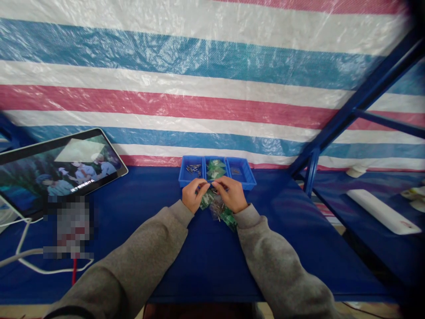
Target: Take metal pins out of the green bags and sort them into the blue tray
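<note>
My left hand (195, 195) and my right hand (231, 194) meet fingertip to fingertip just in front of a blue divided bin (251, 182). Both are closed in a pinch; whatever lies between the fingers is too small to make out. Below them on the table, partly covered by the hands, lie green packets (228, 218) and a clear bag (215, 210) with small metal pieces. The bin's left compartment holds several thin metal pins or screws (193, 169). Green packets (215, 168) fill its middle compartment, and a few tiny pieces (235, 171) lie in the right one.
A tablet (83, 168) playing a video leans at the left, with white cables (25, 248) and a red cord (74, 270) near it. Blue metal framing (352, 106) rises at the right. Beyond it, a long white box (381, 212) rests on another blue surface. Striped sheeting (199, 97) hangs behind.
</note>
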{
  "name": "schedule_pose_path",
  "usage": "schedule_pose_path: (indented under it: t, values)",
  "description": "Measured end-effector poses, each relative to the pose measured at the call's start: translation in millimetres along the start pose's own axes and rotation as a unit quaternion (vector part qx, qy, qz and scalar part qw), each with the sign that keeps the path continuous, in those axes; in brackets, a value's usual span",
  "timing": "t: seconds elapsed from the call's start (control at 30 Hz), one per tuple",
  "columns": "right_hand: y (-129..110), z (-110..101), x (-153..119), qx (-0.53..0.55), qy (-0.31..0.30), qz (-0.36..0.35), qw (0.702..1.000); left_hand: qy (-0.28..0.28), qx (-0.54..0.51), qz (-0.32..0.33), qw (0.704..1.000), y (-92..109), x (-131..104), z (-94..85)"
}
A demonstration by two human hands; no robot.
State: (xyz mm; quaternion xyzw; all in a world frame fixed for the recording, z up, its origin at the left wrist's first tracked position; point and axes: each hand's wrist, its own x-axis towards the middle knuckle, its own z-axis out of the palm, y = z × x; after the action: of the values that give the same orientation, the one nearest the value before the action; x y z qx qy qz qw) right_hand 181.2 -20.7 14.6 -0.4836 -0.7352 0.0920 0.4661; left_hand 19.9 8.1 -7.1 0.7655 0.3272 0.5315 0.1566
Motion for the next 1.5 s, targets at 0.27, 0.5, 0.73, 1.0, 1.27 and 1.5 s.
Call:
schedule_pose_path:
  t: [0.27, 0.5, 0.73, 1.0, 1.27, 1.5]
  values:
    - [3.8, 1.2, 1.2, -0.042, -0.021, 0.012, 0.999, 0.04, -0.071, 0.026, 0.996, 0.5, -0.7, 0.6]
    - [4.4, -1.3, 1.8, -0.061, 0.033, 0.045, 0.997, 0.002, -0.072, -0.006, 0.997, -1.6, -3.7, 2.4]
    - [3.4, -2.0, 1.7, -0.057, 0.04, 0.055, 0.996, 0.0, -0.055, -0.037, 0.998, -3.7, -3.2, 4.0]
    - [2.9, -2.4, 2.3, -0.057, 0.042, 0.049, 0.996, -0.013, -0.05, -0.026, 0.998, 0.6, -2.6, 1.9]
    - [2.3, -3.8, 2.3, -0.053, 0.041, 0.048, 0.997, -0.004, -0.029, -0.013, 0.999, -4.5, -2.4, 3.5]
    - [2.7, -3.6, 1.8, -0.058, 0.047, 0.051, 0.996, 0.027, 0.0, 0.032, 0.999, -6.2, 3.0, 1.4]
